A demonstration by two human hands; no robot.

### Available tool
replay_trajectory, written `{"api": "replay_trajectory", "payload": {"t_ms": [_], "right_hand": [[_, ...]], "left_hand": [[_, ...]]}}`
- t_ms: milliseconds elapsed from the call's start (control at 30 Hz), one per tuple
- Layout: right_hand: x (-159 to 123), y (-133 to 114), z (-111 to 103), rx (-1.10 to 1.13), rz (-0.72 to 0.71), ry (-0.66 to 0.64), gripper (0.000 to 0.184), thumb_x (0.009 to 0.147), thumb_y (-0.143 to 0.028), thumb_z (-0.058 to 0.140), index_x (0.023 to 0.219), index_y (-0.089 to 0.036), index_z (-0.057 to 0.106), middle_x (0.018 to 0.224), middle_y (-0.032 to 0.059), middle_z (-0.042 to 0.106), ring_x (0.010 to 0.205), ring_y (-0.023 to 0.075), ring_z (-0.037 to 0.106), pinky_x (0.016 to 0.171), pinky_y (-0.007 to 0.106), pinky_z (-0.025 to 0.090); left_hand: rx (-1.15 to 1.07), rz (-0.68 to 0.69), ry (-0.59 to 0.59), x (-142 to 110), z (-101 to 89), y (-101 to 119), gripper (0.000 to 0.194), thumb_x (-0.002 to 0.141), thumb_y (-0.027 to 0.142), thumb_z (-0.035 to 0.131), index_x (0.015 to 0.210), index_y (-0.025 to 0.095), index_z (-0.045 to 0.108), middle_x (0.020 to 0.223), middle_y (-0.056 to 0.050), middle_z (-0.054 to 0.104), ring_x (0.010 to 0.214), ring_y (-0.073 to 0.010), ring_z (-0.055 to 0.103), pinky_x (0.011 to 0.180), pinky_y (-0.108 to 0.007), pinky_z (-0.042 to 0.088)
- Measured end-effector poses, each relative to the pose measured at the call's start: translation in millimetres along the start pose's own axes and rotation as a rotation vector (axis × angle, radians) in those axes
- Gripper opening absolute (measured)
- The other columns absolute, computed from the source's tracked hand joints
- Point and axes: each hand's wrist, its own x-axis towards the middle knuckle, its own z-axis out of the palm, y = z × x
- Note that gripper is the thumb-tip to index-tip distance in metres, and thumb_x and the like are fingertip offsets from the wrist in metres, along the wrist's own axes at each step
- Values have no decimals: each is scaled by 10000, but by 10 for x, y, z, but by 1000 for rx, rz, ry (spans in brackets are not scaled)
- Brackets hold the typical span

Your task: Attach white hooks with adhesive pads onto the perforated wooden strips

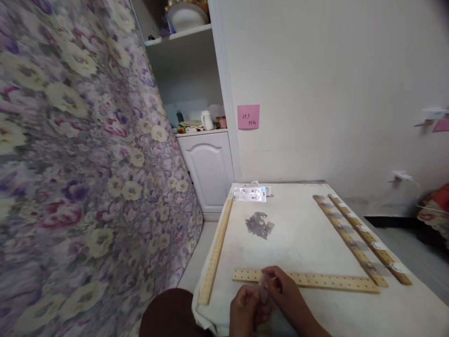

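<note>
Both my hands meet at the near edge of a white table (301,234). My left hand (245,306) is curled, and my right hand (282,288) pinches a small clear item (264,283) between them, too blurred to name. Just beyond my fingers lies a perforated wooden strip (315,281), running crosswise. A pile of small grey metal pieces (259,224) sits mid-table.
Another wooden strip (215,252) runs along the table's left edge; two more (361,238) lie on the right with round white pieces on them. A clear packet (249,194) lies at the far edge. Floral fabric (77,178) fills the left. A white cabinet (208,164) stands behind.
</note>
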Motion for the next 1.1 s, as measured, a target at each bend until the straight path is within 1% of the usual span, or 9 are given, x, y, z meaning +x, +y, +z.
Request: {"api": "replay_trajectory", "payload": {"t_ms": [100,300,433,533,667,767,900,1033,1100], "right_hand": [[-27,-8,0,7,12,-5,325,732,-209,485,1042,-193,582,893,31,659,723,173,576,675,284,457],[-46,-13,-15,13,-12,12,301,765,-245,481,1044,-205,586,939,34,665,750,175,590,709,288,460],[-9,22,-14,-22,-26,23,266,786,-271,455,989,-194,609,895,45,673,779,188,603,730,289,456],[49,28,-2,-49,-40,-13,238,778,-259,457,932,-188,624,819,39,673,765,188,605,722,285,449],[167,1,62,-113,-61,-56,232,758,-237,474,925,-192,628,714,7,641,672,169,576,651,269,424],[291,-47,148,-155,-109,-93,224,748,-224,478,907,-197,633,665,-10,618,641,156,559,628,255,406],[496,-101,288,-234,-159,-121,221,743,-226,482,887,-208,649,688,-6,636,663,153,563,635,249,395],[703,-81,429,-275,-161,-149,234,738,-222,479,884,-204,661,708,2,658,678,153,579,643,244,406],[781,-52,488,-282,-161,-157,242,734,-207,473,876,-195,669,730,14,671,698,155,587,664,245,415]], "left_hand": [[-4,-15,39,-14,5,1,409,559,489,762,666,166,533,610,11,650,499,-95,592,485,-193,431],[7,-36,67,-41,4,8,399,581,485,747,672,163,531,603,-1,657,505,-99,598,486,-188,430],[32,-43,81,-43,-29,-7,411,597,518,724,680,162,538,617,-16,671,504,-107,607,482,-191,428],[51,-51,84,-28,-88,-32,416,599,525,718,697,158,548,606,-9,663,488,-105,601,468,-190,422],[64,-41,91,5,-191,-53,417,608,531,706,697,154,551,594,-4,656,465,-92,581,456,-186,411],[87,-8,123,50,-268,-45,400,637,537,672,680,162,539,546,19,627,410,-70,534,408,-168,355],[154,38,209,154,-353,9,365,646,514,648,645,175,515,463,51,567,327,-53,456,345,-158,258],[219,84,241,268,-406,63,319,691,484,578,631,179,504,434,46,555,297,-53,426,322,-162,227],[240,78,247,312,-423,67,309,699,478,554,624,185,491,424,43,554,285,-57,421,312,-166,212]]}}
